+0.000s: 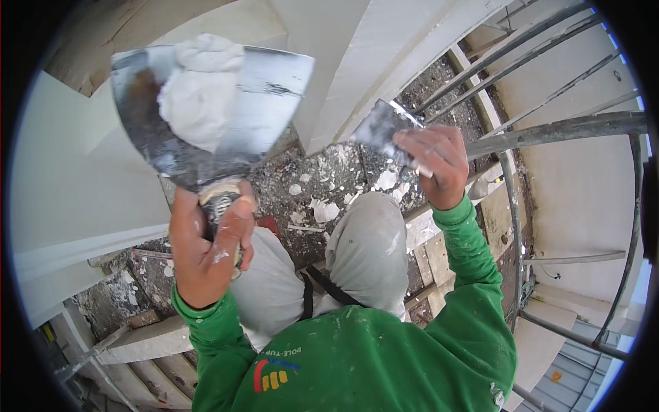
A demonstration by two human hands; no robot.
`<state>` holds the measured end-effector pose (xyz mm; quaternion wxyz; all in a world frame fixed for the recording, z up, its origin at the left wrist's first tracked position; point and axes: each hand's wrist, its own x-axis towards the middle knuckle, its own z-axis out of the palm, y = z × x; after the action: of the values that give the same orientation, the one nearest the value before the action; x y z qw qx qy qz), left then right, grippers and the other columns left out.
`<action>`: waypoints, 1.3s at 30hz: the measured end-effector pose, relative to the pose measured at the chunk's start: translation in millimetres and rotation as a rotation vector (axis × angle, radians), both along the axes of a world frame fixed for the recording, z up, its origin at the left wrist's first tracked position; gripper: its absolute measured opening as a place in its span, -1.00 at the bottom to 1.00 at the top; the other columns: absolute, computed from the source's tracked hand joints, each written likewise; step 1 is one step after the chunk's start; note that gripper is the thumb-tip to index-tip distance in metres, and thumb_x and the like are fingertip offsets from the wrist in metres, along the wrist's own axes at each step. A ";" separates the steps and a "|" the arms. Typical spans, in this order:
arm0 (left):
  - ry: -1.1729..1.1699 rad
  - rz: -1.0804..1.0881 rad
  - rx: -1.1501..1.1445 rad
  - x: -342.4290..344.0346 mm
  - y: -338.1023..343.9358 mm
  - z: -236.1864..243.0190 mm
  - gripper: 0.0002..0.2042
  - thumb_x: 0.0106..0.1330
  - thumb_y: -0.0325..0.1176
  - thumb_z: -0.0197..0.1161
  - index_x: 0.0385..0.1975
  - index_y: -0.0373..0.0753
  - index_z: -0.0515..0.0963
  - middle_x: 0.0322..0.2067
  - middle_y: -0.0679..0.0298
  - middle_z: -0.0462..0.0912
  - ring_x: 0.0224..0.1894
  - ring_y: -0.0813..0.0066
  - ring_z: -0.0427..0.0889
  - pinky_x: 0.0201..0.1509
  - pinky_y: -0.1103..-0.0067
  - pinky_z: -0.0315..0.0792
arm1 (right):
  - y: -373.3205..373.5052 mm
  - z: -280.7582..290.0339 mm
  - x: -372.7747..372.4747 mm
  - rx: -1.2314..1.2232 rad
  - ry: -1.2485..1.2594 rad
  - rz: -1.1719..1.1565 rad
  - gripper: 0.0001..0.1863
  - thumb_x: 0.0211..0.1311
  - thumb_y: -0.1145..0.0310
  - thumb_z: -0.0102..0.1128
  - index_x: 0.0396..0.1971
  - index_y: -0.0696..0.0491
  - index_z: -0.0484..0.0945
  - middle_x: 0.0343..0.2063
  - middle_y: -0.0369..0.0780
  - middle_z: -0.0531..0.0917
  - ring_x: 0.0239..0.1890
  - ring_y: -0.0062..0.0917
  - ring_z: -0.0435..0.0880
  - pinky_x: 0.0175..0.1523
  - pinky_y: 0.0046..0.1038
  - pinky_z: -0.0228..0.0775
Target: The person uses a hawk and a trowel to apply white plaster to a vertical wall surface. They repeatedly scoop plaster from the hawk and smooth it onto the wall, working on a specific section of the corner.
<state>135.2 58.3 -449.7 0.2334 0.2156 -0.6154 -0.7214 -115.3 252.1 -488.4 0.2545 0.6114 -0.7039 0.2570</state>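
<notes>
Evidently, the broad, flared steel putty knife (278, 96) will feel top-heavy, since a thick mound of soft white paste (199, 103) sits on its blade, well forward of the grip. It is raised at the person's left, where the bare left hand (199, 268) is closed round its dark, paste-smeared handle (221, 204), thumb along one side; that is the sound place to hold it, as the steel looks smooth and could be slippery when wet. The paste itself should spread easily and slide if the blade tips far. Apart from it, the right hand (443, 165) grips a smaller, white-smeared steel scraper (384, 127), fingers laid near its blade; this looks light, probably thin enough to flex. Its blade is close to the edge of a pale, smooth upright column (364, 62), though whether they touch cannot be told. Below, a dark, gritty floor (278, 175) is strewn with white flakes (324, 210) around knees in pale grey trousers (367, 240), while grey metal scaffold tubes (556, 132) cross the right side before a cream wall (576, 185).
</notes>
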 end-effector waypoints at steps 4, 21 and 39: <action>0.003 0.097 0.010 6.3 -7.1 -31.2 -0.65 0.32 -0.47 0.06 0.07 -0.36 0.21 -0.33 0.18 0.45 -0.59 0.67 0.36 -0.76 0.77 0.25 | 30.5 -108.7 -48.1 -0.470 -1.385 -0.054 -0.86 0.22 0.48 0.13 -0.23 0.05 0.58 -0.30 -0.25 0.64 -0.22 -0.49 0.58 -0.12 -0.39 0.46; -0.210 0.146 0.125 40.3 10.2 -89.1 -0.66 0.34 -0.48 0.05 0.07 -0.30 0.18 -0.34 0.18 0.44 -0.58 0.63 0.36 -0.75 0.72 0.29 | 10.3 -441.3 -88.2 -0.882 -2.499 -0.376 -0.89 0.22 0.42 0.09 -0.26 0.03 0.44 -0.28 -0.24 0.56 -0.12 -0.32 0.52 0.17 -0.08 0.25; -0.231 0.221 0.126 48.4 9.0 -90.0 -0.71 0.33 -0.49 0.04 0.00 -0.32 0.19 -0.34 0.13 0.42 -0.59 0.60 0.36 -0.79 0.71 0.28 | -29.0 -447.6 -95.2 -0.875 -2.366 -0.286 -0.77 0.13 0.56 0.02 -0.18 0.17 0.33 -0.18 -0.11 0.42 -0.06 -0.26 0.43 0.18 -0.03 0.31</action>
<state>183.6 67.3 -539.7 0.2248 0.3778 -0.5642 -0.6989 -210.5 223.1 -936.0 -0.3220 -0.2068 -0.4165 0.8247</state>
